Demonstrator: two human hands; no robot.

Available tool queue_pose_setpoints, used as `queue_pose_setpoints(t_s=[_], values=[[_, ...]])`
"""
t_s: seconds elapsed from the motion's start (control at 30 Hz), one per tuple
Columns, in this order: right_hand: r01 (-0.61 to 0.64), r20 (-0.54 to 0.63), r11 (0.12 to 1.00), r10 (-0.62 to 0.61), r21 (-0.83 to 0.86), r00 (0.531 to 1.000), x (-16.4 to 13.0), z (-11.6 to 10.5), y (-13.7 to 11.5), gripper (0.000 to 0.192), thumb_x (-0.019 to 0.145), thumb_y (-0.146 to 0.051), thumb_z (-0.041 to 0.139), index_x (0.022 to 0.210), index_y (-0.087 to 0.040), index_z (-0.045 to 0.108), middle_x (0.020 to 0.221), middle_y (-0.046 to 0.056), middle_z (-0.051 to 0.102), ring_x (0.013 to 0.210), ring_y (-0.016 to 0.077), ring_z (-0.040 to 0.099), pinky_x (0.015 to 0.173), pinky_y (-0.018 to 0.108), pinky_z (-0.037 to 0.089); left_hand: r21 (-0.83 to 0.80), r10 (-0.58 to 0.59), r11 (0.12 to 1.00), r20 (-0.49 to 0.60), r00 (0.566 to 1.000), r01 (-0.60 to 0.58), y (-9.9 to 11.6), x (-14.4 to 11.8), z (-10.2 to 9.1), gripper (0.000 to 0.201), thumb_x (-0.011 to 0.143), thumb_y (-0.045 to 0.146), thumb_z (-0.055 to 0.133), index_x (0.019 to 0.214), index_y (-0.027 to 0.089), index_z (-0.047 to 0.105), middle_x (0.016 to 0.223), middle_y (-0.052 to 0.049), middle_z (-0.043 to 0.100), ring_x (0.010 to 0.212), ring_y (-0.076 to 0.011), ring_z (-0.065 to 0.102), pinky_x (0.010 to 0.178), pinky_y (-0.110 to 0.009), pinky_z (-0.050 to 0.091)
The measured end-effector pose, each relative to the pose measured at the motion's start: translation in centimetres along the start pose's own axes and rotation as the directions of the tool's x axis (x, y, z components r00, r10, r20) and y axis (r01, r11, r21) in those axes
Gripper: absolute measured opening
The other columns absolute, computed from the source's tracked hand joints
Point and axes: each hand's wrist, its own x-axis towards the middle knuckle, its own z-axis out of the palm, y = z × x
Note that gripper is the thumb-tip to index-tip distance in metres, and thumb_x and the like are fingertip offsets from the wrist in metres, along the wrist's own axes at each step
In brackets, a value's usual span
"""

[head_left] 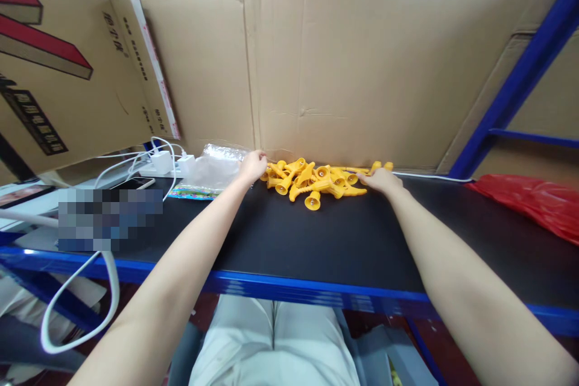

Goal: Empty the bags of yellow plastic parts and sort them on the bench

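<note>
A heap of yellow plastic pieces (312, 181) lies on the black tabletop, some with flared, bell-like ends and small shiny bits inside. My left hand (254, 166) is at the heap's left end, its fingers curled together; what they hold, if anything, is hidden. At the right end is my right hand (380, 181), its thumb stretched left along the pieces. Yellow flared ends (382, 166) show just above this hand, which seems closed round a piece; its other fingers are mostly hidden. Clear plastic bags (210, 169) with a colourful printed edge lie left of my left hand.
Cardboard (362, 72) walls the back, and a large printed box (67, 66) stands at left. White chargers (161, 162) and cables lie near a blurred patch. A red plastic bag (529, 202) is at right. A blue rail (316, 292) edges the table.
</note>
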Motion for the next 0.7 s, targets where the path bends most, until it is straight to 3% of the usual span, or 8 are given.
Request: queue_pose_setpoints(t_s=[0.17, 0.3, 0.4, 0.47, 0.57, 0.7], values=[[-0.101, 0.047, 0.994, 0.103, -0.041, 0.994, -0.9, -0.6, -1.0, 0.063, 0.076, -0.055, 0.054, 0.118, -0.008, 0.059, 0.120, 0.023, 0.057, 0.112, 0.0359, 0.054, 0.090, 0.044, 0.045, -0.026, 0.065, 0.997, -0.048, 0.997, -0.067, -0.2, -1.4, -0.3, 0.031, 0.086, 0.024, 0.042, 0.105, 0.021, 0.066, 0.110, -0.007, 0.068, 0.106, -0.0253, 0.059, 0.097, -0.046, 0.037], [-0.139, -0.033, 0.988, 0.141, 0.061, 0.990, -0.5, -1.3, -1.3, 0.054, 0.075, -0.047, 0.055, 0.110, -0.007, 0.063, 0.108, 0.022, 0.063, 0.104, 0.0343, 0.059, 0.083, 0.041, 0.048, 0.008, 0.166, 0.986, -0.112, 0.980, -0.166, -0.8, -1.7, -0.9, 0.029, 0.086, 0.020, 0.041, 0.104, 0.019, 0.065, 0.108, -0.007, 0.068, 0.104, -0.0229, 0.059, 0.095, -0.041, 0.038], [-0.138, -0.162, 0.976, 0.165, 0.166, 0.973, -0.6, -2.3, -2.2, 0.047, 0.075, -0.045, 0.054, 0.099, -0.007, 0.067, 0.100, 0.022, 0.065, 0.099, 0.0342, 0.060, 0.080, 0.039, 0.048, 0.050, 0.273, 0.962, -0.157, 0.949, -0.269, -0.8, -1.8, -1.1, 0.030, 0.086, 0.017, 0.041, 0.106, 0.018, 0.063, 0.109, -0.008, 0.067, 0.104, -0.0222, 0.058, 0.096, -0.041, 0.037], [-0.063, -0.267, 0.970, 0.126, 0.233, 0.955, -1.1, -3.1, -3.1, 0.042, 0.076, -0.045, 0.053, 0.094, -0.010, 0.067, 0.097, 0.020, 0.066, 0.097, 0.0320, 0.061, 0.080, 0.037, 0.048, 0.071, 0.364, 0.931, -0.161, 0.917, -0.358, -0.7, -2.0, -1.3, 0.033, 0.085, 0.015, 0.040, 0.112, 0.017, 0.060, 0.109, -0.009, 0.066, 0.105, -0.0219, 0.057, 0.096, -0.040, 0.037], [0.169, -0.404, 0.933, -0.028, 0.319, 0.914, -2.3, -4.1, -5.1, 0.034, 0.079, -0.043, 0.051, 0.093, -0.015, 0.064, 0.094, 0.014, 0.067, 0.089, 0.0246, 0.061, 0.079, 0.032, 0.047, 0.067, 0.495, 0.869, -0.148, 0.856, -0.491, -0.2, -2.5, -1.6, 0.040, 0.087, 0.017, 0.039, 0.126, 0.017, 0.050, 0.115, -0.010, 0.061, 0.109, -0.0211, 0.054, 0.095, -0.037, 0.038], [0.550, -0.496, 0.780, -0.365, 0.299, 0.788, -4.6, -4.4, -8.2, 0.030, 0.082, -0.041, 0.051, 0.098, -0.016, 0.056, 0.088, 0.009, 0.066, 0.076, 0.0188, 0.060, 0.073, 0.030, 0.046, 0.041, 0.597, 0.800, -0.162, 0.786, -0.599, 0.5, -3.3, -2.2, 0.048, 0.091, 0.028, 0.040, 0.139, 0.022, 0.035, 0.128, -0.011, 0.051, 0.114, -0.0209, 0.050, 0.095, -0.035, 0.040]])
